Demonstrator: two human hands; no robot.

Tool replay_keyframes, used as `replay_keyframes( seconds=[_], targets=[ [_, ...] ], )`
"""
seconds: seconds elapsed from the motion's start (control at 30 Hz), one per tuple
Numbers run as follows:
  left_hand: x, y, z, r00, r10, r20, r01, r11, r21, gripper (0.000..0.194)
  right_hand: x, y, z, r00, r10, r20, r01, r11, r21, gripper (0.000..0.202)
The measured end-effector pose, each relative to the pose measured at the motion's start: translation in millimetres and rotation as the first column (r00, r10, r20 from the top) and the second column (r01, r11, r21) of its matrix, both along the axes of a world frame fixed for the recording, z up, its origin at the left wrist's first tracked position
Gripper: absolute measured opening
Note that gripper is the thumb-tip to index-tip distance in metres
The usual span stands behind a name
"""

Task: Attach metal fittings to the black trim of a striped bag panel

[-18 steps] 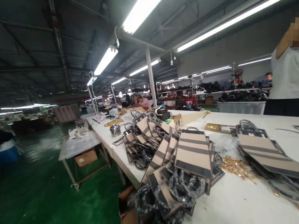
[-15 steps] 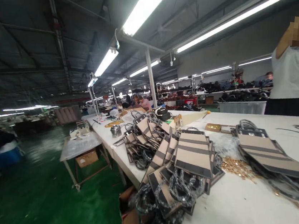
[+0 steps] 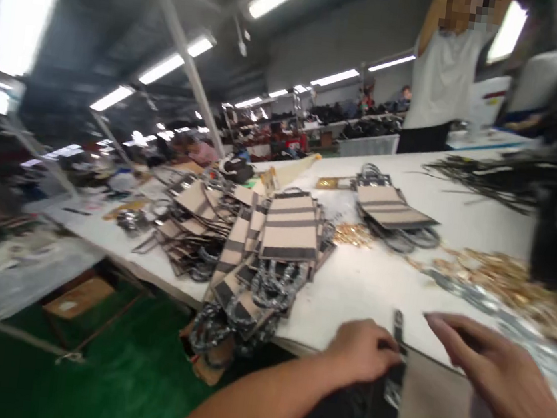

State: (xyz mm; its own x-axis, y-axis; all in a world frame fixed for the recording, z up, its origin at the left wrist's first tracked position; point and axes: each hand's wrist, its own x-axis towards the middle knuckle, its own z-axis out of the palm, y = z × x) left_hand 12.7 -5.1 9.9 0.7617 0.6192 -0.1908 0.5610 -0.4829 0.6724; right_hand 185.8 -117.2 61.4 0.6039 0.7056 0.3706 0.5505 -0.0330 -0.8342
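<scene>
Factory hall, long tube lights overhead, green floor, whole frame motion-blurred. A long white table runs from mid-left back to the right. Far left: a low side table with a cardboard box under it, both smeared. On the white table, left to right: a fanned heap of tan bags with dark stripes, then a neater stack of the same bags with dark wrapped handles hanging over the near edge; just right of that a small scatter of gold metal bits; then a smaller stack of striped bags lying flat, well apart from the big stack. Behind the table a person in a white top stands with arms raised. Far right: dark straps spread on the table and a wider spread of gold hardware in front of a dark blurred mass at the frame edge. Near edge, bottom: left hand curled, fingers together, gripping the dark side edge of a tan bag panel that lies flat on the table directly in front of the camera. A short dark strap end sticks up just above that hand. Right hand hovers over the panel's top right, fingers spread and loosely bent; contact with the panel can't be confirmed through the blur.
</scene>
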Motion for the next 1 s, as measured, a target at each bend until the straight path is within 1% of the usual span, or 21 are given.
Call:
replay_keyframes(
  seconds=[0.03,0.07,0.1,0.13,0.2,0.23,0.3,0.37,0.43,0.5,0.6,0.7,0.77,0.8,0.83,0.9,1.0],
  targets=[
    [4,4,1.0,1.000,-0.009,0.010,0.009,0.998,0.056,0.023,5,-10,-7.2,0.994,0.035,-0.102,-0.038,0.999,-0.035,0.047],
    [8,9,0.3,1.000,-0.020,0.022,0.019,0.999,0.049,0.020,7,-16,-15.8,0.971,0.047,-0.235,-0.043,0.999,0.024,0.047],
    [12,15,-1.9,0.999,-0.032,0.032,0.031,0.999,0.027,0.019,8,-20,-25.3,0.941,0.056,-0.335,-0.023,0.995,0.101,0.048],
    [15,20,-4.7,0.998,-0.038,0.041,0.038,0.999,0.014,0.018,6,-22,-35.0,0.905,0.068,-0.420,-0.007,0.989,0.146,0.044],
    [19,25,-9.7,0.997,-0.047,0.055,0.047,0.999,-0.012,0.018,1,-19,-51.2,0.824,0.099,-0.559,0.052,0.967,0.248,0.038],
    [20,25,-11.1,0.997,-0.048,0.059,0.049,0.999,-0.015,0.017,-2,-16,-56.0,0.785,0.127,-0.607,0.085,0.947,0.309,0.037],
    [19,24,-11.5,0.997,-0.045,0.064,0.045,0.999,-0.011,0.017,-8,-8,-58.3,0.714,0.210,-0.668,0.144,0.890,0.433,0.041],
    [19,23,-10.4,0.997,-0.039,0.060,0.040,0.999,-0.004,0.017,-12,0,-54.2,0.644,0.296,-0.705,0.170,0.843,0.510,0.044],
    [19,24,-9.5,0.998,-0.039,0.052,0.039,0.999,-0.005,0.017,-13,9,-49.9,0.567,0.351,-0.746,0.182,0.829,0.528,0.044],
    [19,25,-9.8,0.998,-0.041,0.050,0.042,0.999,-0.015,0.016,-13,16,-49.6,0.500,0.363,-0.786,0.215,0.827,0.519,0.046],
    [20,27,-12.0,0.996,-0.047,0.074,0.048,0.999,-0.021,0.015,-12,23,-55.0,0.445,0.347,-0.826,0.269,0.828,0.493,0.048],
    [20,26,-13.8,0.995,-0.041,0.095,0.043,0.999,-0.018,0.014,-15,25,-59.5,0.450,0.347,-0.822,0.278,0.821,0.499,0.047],
    [21,27,-13.8,0.995,-0.032,0.092,0.036,0.998,-0.044,0.015,-20,26,-60.5,0.484,0.364,-0.796,0.246,0.816,0.523,0.046],
    [21,28,-13.4,0.996,-0.027,0.088,0.033,0.997,-0.068,0.015,-23,26,-60.5,0.514,0.370,-0.774,0.216,0.817,0.535,0.045],
    [21,29,-12.6,0.997,-0.026,0.078,0.034,0.994,-0.099,0.016,-27,26,-60.5,0.555,0.371,-0.745,0.178,0.822,0.542,0.044],
    [23,34,-9.9,0.997,-0.048,0.056,0.058,0.981,-0.187,0.017,-33,27,-59.9,0.665,0.340,-0.665,0.086,0.850,0.520,0.044],
    [26,45,-4.1,0.992,-0.120,0.026,0.122,0.947,-0.296,0.017,-40,28,-56.5,0.840,0.266,-0.472,-0.078,0.922,0.379,0.045]
  ],
)
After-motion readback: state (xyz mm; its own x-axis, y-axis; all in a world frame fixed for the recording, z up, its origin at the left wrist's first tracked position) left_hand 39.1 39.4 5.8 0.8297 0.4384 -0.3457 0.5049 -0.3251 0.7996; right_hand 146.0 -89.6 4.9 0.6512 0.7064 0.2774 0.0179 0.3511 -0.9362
